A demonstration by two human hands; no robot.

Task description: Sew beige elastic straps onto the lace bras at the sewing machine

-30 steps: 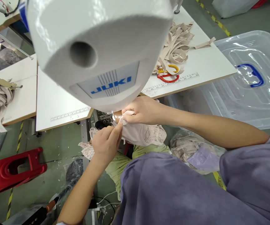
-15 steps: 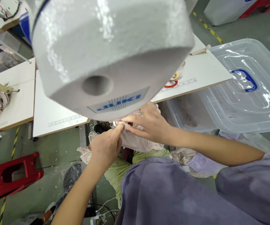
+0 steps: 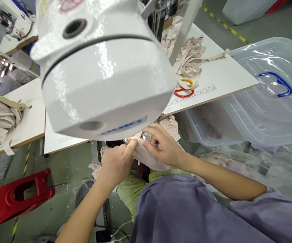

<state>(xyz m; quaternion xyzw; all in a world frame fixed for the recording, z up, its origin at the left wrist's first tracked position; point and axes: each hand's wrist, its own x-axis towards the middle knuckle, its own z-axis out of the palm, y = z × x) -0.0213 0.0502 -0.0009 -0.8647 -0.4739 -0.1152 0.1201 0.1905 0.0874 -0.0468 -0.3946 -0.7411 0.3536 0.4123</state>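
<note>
Pale pink lace-trimmed cloth (image 3: 149,161) hangs over my lap below the head of a white sewing machine (image 3: 105,84). My left hand (image 3: 117,163) is closed on the cloth's left part, its index finger stretched towards the machine's underside. With thumb and bent fingers, my right hand (image 3: 165,145) pinches the same cloth on the right, close beside the left fingertips. The machine head hides the needle area and part of the cloth. More gathered lace (image 3: 170,126) shows behind my right hand.
Beige strips (image 3: 190,55) and red-and-yellow-handled scissors (image 3: 184,91) lie on the white table (image 3: 227,76). A clear plastic box with a blue-handled lid (image 3: 267,111) stands at the right. Another strip bundle (image 3: 0,116) is at left, above a red stool (image 3: 21,195).
The camera view has shifted, so more of the machine and the strips shows. My right hand's fingers have gone from stretched over the cloth to bent and pinching it. My left hand keeps its hold.
</note>
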